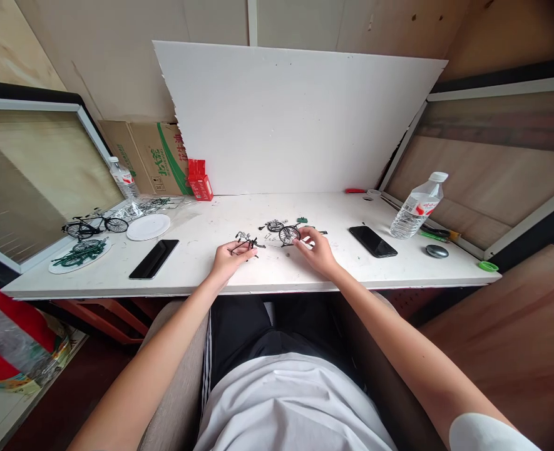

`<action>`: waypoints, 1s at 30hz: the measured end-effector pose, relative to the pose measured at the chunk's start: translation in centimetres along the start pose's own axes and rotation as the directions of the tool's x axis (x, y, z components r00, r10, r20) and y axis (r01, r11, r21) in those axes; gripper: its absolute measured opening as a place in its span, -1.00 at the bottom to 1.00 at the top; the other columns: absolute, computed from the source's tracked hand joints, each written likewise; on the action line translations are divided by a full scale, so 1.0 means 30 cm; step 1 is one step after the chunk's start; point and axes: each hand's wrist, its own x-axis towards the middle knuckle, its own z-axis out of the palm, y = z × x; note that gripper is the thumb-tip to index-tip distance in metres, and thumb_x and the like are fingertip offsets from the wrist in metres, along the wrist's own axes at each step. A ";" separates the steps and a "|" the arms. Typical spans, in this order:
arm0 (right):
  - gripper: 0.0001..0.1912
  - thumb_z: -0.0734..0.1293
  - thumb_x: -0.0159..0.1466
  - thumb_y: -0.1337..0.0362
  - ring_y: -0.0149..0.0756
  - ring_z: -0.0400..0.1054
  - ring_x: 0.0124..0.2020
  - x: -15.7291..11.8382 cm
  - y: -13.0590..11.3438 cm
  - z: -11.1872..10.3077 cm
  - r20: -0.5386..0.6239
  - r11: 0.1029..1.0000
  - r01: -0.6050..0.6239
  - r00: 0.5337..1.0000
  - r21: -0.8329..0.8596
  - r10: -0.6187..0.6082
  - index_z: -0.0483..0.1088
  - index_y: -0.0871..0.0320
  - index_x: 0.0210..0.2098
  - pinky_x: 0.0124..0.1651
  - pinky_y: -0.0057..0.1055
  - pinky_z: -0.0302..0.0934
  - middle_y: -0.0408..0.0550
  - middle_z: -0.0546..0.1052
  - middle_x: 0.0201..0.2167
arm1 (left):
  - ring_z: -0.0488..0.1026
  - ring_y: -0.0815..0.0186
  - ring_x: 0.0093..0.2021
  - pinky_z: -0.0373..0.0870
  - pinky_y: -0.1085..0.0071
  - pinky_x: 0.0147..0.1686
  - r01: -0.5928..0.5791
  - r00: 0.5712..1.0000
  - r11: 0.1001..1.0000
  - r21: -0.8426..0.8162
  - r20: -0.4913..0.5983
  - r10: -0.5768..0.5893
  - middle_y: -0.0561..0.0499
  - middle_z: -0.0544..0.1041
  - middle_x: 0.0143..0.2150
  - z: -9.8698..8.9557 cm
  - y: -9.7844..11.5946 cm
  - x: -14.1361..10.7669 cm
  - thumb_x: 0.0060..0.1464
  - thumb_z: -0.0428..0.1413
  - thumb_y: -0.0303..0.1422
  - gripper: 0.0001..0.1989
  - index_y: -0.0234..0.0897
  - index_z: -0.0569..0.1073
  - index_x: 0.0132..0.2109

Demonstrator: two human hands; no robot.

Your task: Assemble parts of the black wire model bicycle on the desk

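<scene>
At the far left of the white worktop (pixel 196 228), a dark model bicycle (pixel 86 229) stands behind a white oval plate (pixel 61 266) that holds green and dark parts. Beyond it, a water bottle (pixel 124 180) leans slightly near a cardboard box (pixel 157 156), with clear bags of small parts (pixel 157 203) spread in front. A round white disc (pixel 148 227) lies just right of the bicycle, and a dark phone (pixel 154 259) lies nearer the front edge. A small red box (pixel 200 180) stands at the far side, beside the foot of a tall white board (pixel 300 119).

Near the middle, the left hand (pixel 230 258) pinches a thin black frame piece (pixel 246 246) between thumb and fingers, close above the worktop. To its right and farther back lie a dark wheel-like part (pixel 274 225) and tiny loose bits. The right hand (pixel 318 250) pinches the right edge of a spoked black wheel (pixel 289 235), held upright, well apart from the left hand. A small green piece (pixel 302 220) lies just beyond.

Farther right are a red object (pixel 355 190) at the far side, a black phone (pixel 373 241), a tilted water bottle (pixel 419 207), a grey oval object (pixel 437 251) and a green cap (pixel 487 266) near the right end.
</scene>
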 end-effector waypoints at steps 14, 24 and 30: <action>-0.53 0.63 0.11 -0.05 -0.21 0.53 -0.28 -0.034 -0.040 0.113 0.190 0.821 -0.300 0.953 0.486 0.235 0.49 0.05 -0.16 -0.11 -0.26 0.42 -0.12 0.58 -0.36 | 0.64 0.17 -0.15 0.55 0.24 -0.06 0.041 0.997 0.998 -0.052 0.070 -0.037 -0.15 0.69 -0.14 -0.001 0.003 0.002 -0.27 0.58 -0.20 -0.47 -0.34 0.66 -0.15; -0.59 0.65 0.09 -0.01 -0.22 0.57 -0.39 -0.048 -0.054 0.100 0.429 0.781 -0.389 0.887 0.489 0.174 0.50 0.09 -0.29 -0.15 -0.23 0.46 -0.06 0.70 -0.33 | 0.59 0.22 -0.16 0.49 0.35 -0.14 0.007 0.989 0.997 -0.077 0.149 0.005 -0.10 0.70 -0.19 -0.007 0.026 -0.009 -0.26 0.58 -0.23 -0.59 -0.30 0.68 -0.25; -0.55 0.62 0.11 -0.09 -0.23 0.55 -0.42 -0.049 -0.061 0.098 0.406 0.806 -0.370 0.896 0.463 0.178 0.44 0.08 -0.35 -0.23 -0.26 0.43 -0.07 0.68 -0.36 | 0.60 0.16 -0.16 0.46 0.33 -0.18 0.012 0.986 0.999 -0.045 0.170 -0.004 -0.12 0.71 -0.19 -0.010 0.051 -0.019 -0.26 0.57 -0.20 -0.59 -0.30 0.70 -0.27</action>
